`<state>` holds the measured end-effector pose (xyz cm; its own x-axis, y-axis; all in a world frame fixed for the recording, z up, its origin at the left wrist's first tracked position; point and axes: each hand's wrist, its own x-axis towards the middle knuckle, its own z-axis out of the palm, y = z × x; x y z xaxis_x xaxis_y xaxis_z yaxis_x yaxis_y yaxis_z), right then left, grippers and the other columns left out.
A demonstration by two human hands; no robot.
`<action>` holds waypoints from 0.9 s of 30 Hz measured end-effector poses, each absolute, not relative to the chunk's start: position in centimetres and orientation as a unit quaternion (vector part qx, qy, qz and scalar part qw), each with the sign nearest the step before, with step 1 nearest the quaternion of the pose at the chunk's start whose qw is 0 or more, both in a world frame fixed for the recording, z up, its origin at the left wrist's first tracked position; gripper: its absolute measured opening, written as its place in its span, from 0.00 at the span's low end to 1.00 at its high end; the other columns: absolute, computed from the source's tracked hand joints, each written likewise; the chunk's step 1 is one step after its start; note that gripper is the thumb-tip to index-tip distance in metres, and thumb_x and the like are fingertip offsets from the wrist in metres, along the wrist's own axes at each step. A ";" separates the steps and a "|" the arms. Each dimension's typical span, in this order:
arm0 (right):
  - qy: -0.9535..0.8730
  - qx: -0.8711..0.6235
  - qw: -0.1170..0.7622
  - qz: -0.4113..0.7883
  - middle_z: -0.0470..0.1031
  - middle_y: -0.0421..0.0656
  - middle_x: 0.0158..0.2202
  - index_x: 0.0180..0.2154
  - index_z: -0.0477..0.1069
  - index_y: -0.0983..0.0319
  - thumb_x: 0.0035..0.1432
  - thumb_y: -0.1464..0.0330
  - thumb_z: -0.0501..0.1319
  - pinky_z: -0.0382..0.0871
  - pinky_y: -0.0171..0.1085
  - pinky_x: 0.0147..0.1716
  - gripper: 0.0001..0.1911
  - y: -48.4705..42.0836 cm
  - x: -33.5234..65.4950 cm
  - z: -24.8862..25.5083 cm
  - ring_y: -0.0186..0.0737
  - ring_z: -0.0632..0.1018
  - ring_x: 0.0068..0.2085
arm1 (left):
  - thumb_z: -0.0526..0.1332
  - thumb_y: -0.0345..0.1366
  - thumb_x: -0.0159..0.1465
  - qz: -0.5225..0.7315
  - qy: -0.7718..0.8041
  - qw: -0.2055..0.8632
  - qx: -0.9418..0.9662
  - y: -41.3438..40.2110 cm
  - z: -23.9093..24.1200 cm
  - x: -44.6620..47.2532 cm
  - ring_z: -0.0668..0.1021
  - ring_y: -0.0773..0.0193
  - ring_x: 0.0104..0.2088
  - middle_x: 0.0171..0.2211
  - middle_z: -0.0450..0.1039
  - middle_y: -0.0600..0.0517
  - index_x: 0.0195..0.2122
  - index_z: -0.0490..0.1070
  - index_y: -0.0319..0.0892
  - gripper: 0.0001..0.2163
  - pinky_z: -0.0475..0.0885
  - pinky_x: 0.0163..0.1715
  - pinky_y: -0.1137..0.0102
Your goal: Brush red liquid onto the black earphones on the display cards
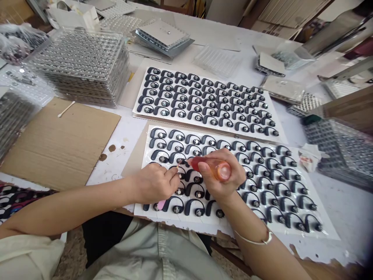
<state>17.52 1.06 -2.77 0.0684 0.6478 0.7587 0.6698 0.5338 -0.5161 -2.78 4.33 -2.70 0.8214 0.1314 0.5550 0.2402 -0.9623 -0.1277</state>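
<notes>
A white sheet point(328, 229) close to my body carries rows of black hook-shaped pieces point(199, 212), each with a round end and a shiny centre. They look like earphone parts. My right hand point(234, 175) is wrapped round a squeeze bottle point(223, 171) of orange-red liquid, tilted so its nozzle points left at a piece in the third row. Closed around a thin pink stick point(161, 204), my left hand point(157, 182) rests over the sheet's left part. The stick's fine tip is near the nozzle; whether they touch I cannot tell. My hands hide several pieces.
Beyond lies a second sheet point(275, 132) of similar pieces. Stacked clear trays point(84, 66) stand at the back left, more trays point(344, 155) at the right. A cotton swab point(66, 109) lies on brown cardboard point(55, 147). A crumpled tissue point(311, 156) sits right of the near sheet.
</notes>
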 end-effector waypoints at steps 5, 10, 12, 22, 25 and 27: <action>-0.678 -0.485 0.552 -0.004 0.70 0.38 0.24 0.34 0.68 0.60 0.50 0.69 0.67 0.65 0.35 0.22 0.10 1.1 17.5 -2.7 0.33 0.70 0.23 | 0.54 0.23 0.63 -0.276 -0.098 0.093 -0.951 4.4 -2.8 -2.9 0.76 0.64 0.19 0.32 0.79 0.41 0.30 0.70 0.34 0.07 0.71 0.13 0.71; -0.680 -0.478 0.557 -0.003 0.70 0.38 0.24 0.35 0.68 0.60 0.50 0.70 0.67 0.66 0.35 0.21 0.10 1.0 17.4 -2.7 0.33 0.70 0.24 | 0.52 0.23 0.63 -0.275 -0.100 0.087 -0.952 4.4 -2.8 -2.9 0.76 0.65 0.19 0.33 0.79 0.41 0.31 0.69 0.35 0.08 0.71 0.13 0.71; -0.679 -0.480 0.556 -0.003 0.70 0.38 0.25 0.35 0.68 0.60 0.49 0.70 0.67 0.66 0.35 0.21 0.10 1.0 17.4 -2.7 0.33 0.70 0.23 | 0.52 0.23 0.63 -0.276 -0.100 0.081 -0.953 4.4 -2.8 -3.0 0.76 0.65 0.19 0.34 0.79 0.41 0.31 0.69 0.34 0.08 0.71 0.14 0.71; -0.681 -0.478 0.554 0.012 0.70 0.38 0.24 0.34 0.69 0.60 0.49 0.70 0.67 0.67 0.36 0.21 0.10 0.9 17.5 -2.5 0.33 0.71 0.23 | 0.52 0.25 0.63 -0.278 -0.097 0.077 -0.952 4.7 -2.6 -3.1 0.75 0.66 0.18 0.37 0.79 0.40 0.32 0.70 0.34 0.08 0.69 0.14 0.72; -0.681 -0.481 0.553 0.013 0.71 0.38 0.24 0.34 0.68 0.60 0.48 0.70 0.67 0.67 0.36 0.21 0.11 0.9 17.4 -2.4 0.34 0.71 0.23 | 0.52 0.25 0.64 -0.288 -0.098 0.075 -0.950 4.7 -2.5 -3.0 0.75 0.66 0.18 0.36 0.80 0.41 0.31 0.71 0.34 0.09 0.69 0.14 0.72; -0.679 -0.484 0.552 0.012 0.71 0.38 0.24 0.34 0.68 0.59 0.49 0.70 0.67 0.67 0.36 0.22 0.10 0.9 17.3 -2.4 0.34 0.71 0.23 | 0.51 0.25 0.65 -0.290 -0.101 0.072 -0.949 4.8 -2.5 -3.0 0.75 0.66 0.18 0.36 0.80 0.41 0.31 0.71 0.35 0.10 0.69 0.14 0.72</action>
<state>17.35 0.85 -2.39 0.0770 0.6710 0.7374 0.6434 0.5316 -0.5509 -3.00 4.77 -2.45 0.8111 0.1505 0.5653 0.2345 -0.9690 -0.0784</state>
